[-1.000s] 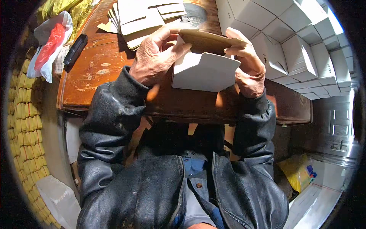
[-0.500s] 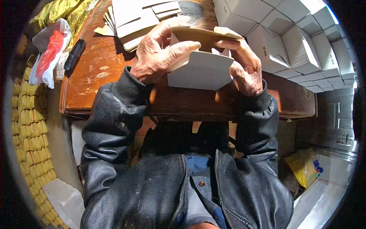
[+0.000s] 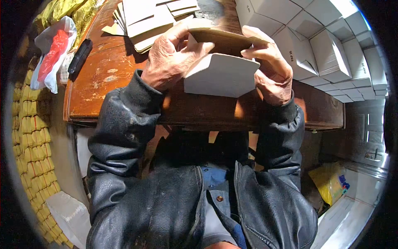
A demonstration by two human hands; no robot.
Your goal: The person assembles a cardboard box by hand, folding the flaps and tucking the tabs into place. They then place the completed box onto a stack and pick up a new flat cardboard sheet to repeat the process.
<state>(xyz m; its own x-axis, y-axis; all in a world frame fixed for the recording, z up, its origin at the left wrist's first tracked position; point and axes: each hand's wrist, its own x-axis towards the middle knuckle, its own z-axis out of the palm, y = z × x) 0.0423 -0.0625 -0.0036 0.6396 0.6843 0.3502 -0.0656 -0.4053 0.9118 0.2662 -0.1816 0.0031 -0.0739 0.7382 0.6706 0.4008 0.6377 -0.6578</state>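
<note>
Near edge: table (image 3: 103, 83), worn brown wood, front lip running left to right under both wrists. Both forearms in black jacket sleeves (image 3: 120, 124) cross that lip.

Open room: bare wood to the left of the left hand (image 3: 168, 62), out to the black flat object (image 3: 80, 56) near the left edge. Far side taken up by a stack of flat card blanks (image 3: 145, 20). Right side walled in by stacked white boxes (image 3: 327, 50), the nearest just beside the right hand (image 3: 269, 68).

Carton (image 3: 219, 76): white, part-folded, held between the hands over the near part of the table. White pointed flap faces the person; brown flap (image 3: 226, 41) lies across the top. Inside hidden.

Left hand: fingers curled round the carton's left end, thumb on the top by the brown flap. Right hand: fingers bent over the brown flap's right end, palm against the carton's right side. Both gripping.

Other containers: stacked boxes all closed. White plastic bag (image 3: 52, 54) at far left, something red inside. Yellow bag (image 3: 327, 182) low on the right, below table level.

Against half a second back: carton in much the same place; right fingers sit higher, on the brown flap; left thumb drawn back a little.
</note>
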